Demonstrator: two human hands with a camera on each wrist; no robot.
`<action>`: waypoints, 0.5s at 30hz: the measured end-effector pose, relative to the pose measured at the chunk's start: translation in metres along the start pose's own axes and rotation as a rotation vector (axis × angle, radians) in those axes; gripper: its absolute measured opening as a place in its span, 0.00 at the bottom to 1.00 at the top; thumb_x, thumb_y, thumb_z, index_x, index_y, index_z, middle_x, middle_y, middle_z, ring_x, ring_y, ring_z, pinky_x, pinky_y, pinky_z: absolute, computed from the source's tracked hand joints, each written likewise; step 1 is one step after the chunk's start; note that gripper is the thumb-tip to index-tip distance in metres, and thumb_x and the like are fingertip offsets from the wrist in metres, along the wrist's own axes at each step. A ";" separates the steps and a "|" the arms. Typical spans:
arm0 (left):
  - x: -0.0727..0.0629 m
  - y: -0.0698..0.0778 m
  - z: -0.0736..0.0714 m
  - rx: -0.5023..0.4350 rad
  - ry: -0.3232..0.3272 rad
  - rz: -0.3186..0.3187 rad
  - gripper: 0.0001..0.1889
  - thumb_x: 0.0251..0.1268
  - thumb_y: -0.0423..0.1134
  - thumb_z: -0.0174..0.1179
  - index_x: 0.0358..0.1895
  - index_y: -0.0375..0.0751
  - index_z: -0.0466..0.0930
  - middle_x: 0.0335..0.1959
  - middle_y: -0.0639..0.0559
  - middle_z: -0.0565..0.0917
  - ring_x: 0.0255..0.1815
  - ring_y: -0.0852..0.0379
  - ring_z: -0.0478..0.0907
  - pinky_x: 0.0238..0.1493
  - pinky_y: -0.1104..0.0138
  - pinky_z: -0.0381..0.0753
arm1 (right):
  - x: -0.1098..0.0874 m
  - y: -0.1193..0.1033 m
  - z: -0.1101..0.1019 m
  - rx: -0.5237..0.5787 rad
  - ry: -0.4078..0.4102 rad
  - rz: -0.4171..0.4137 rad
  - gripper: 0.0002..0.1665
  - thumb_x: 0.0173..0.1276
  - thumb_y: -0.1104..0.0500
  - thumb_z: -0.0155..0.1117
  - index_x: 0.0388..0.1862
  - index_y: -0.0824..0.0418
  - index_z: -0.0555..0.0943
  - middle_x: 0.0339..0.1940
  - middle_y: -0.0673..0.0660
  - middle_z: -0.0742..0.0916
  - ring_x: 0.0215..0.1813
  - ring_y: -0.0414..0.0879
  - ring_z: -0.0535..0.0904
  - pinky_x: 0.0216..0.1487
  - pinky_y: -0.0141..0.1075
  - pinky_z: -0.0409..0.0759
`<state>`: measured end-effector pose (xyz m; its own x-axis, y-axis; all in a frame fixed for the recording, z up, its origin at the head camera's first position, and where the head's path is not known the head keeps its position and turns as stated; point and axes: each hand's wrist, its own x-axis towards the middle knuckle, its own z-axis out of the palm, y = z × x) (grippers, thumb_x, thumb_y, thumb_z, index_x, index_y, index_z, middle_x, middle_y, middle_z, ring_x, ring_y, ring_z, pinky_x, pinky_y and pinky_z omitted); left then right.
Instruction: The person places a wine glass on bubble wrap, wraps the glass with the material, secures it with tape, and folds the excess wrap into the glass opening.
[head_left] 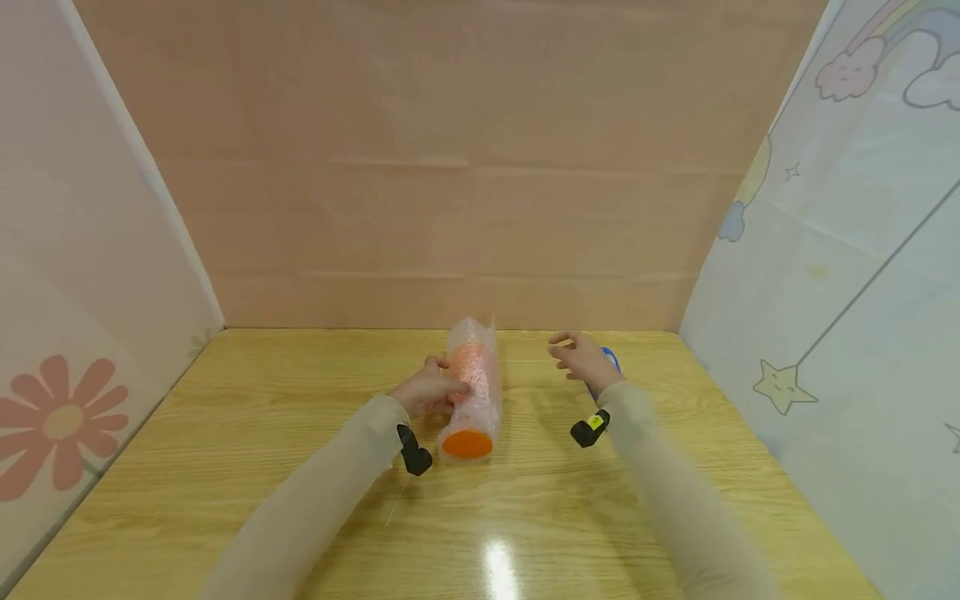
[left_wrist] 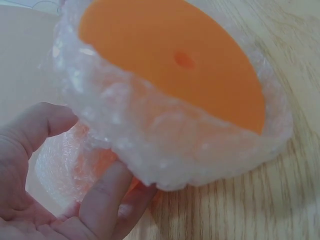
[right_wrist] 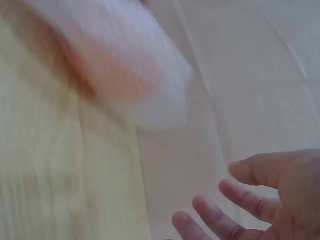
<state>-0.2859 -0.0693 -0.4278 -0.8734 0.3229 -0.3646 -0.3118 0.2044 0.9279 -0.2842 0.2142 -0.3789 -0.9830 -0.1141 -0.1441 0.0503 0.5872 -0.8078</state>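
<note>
One bubble-wrapped orange object on the wood-grain table, its flat orange end facing near. Left hand grips its narrowed middle; a light, even hold would suit, lest the wrap slip. Right hand holds nothing, fingers loosely spread. Object lies right against the left hand, well apart from the right (blue item there, mostly hidden).
</note>
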 end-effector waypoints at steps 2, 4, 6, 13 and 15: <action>0.000 -0.001 0.000 -0.002 0.002 0.001 0.40 0.61 0.35 0.65 0.66 0.41 0.44 0.47 0.39 0.69 0.30 0.52 0.77 0.38 0.65 0.84 | -0.003 0.008 -0.023 -0.114 0.028 0.016 0.23 0.77 0.51 0.48 0.63 0.64 0.67 0.60 0.69 0.76 0.58 0.64 0.76 0.55 0.53 0.77; 0.000 -0.001 0.000 -0.004 0.003 -0.001 0.40 0.61 0.35 0.65 0.66 0.41 0.44 0.48 0.38 0.69 0.31 0.52 0.77 0.39 0.64 0.84 | -0.007 0.018 -0.046 -0.256 0.032 0.053 0.22 0.76 0.52 0.49 0.58 0.67 0.69 0.52 0.68 0.80 0.50 0.60 0.79 0.48 0.49 0.80; 0.000 -0.001 0.000 0.000 0.008 -0.003 0.40 0.61 0.36 0.66 0.67 0.41 0.45 0.49 0.38 0.69 0.32 0.52 0.78 0.40 0.64 0.84 | -0.010 0.029 -0.065 -0.354 -0.004 0.127 0.20 0.75 0.54 0.51 0.54 0.70 0.73 0.44 0.65 0.82 0.41 0.55 0.80 0.41 0.45 0.81; 0.000 0.000 0.000 -0.009 0.007 0.000 0.40 0.60 0.35 0.66 0.66 0.40 0.45 0.49 0.38 0.69 0.31 0.52 0.78 0.37 0.65 0.84 | -0.029 0.063 -0.099 -0.419 -0.211 0.282 0.22 0.75 0.57 0.54 0.49 0.79 0.77 0.35 0.63 0.86 0.34 0.47 0.84 0.40 0.37 0.83; 0.000 0.000 0.001 -0.015 0.006 0.001 0.40 0.60 0.34 0.66 0.66 0.40 0.45 0.48 0.38 0.69 0.30 0.52 0.78 0.35 0.66 0.83 | -0.034 0.070 -0.100 -0.390 -0.241 0.288 0.24 0.76 0.54 0.52 0.49 0.78 0.78 0.36 0.63 0.87 0.34 0.45 0.84 0.40 0.36 0.83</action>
<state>-0.2852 -0.0688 -0.4278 -0.8759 0.3177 -0.3631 -0.3161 0.1905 0.9294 -0.2644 0.3390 -0.3732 -0.8681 -0.0584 -0.4929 0.1973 0.8706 -0.4506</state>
